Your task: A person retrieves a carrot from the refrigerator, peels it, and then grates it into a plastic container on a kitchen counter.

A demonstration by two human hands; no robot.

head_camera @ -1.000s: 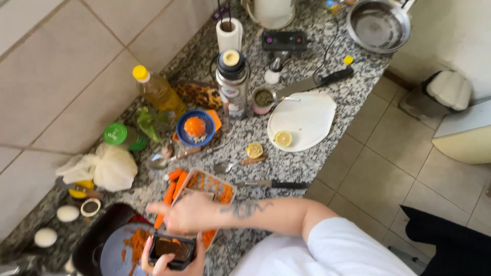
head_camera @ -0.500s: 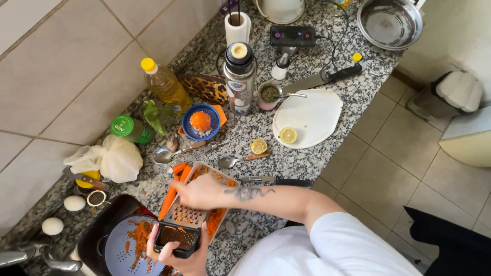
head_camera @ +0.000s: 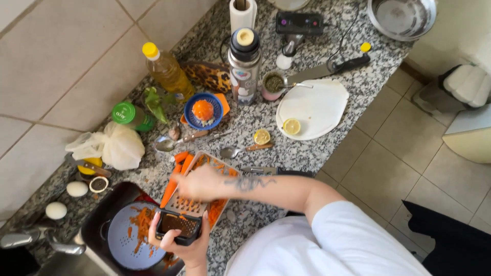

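Over the dark sink, our left hand (head_camera: 186, 245) grips the black handle of the flat metal grater (head_camera: 185, 214), tilted above a round perforated blue plate (head_camera: 123, 240); our right hand (head_camera: 202, 182) presses 1 carrot (head_camera: 173, 185) against it, on speckled granite counter (head_camera: 327, 148).

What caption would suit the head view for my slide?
Left hand steadies a grater by its black handle while the right hand presses on it above a blue colander.
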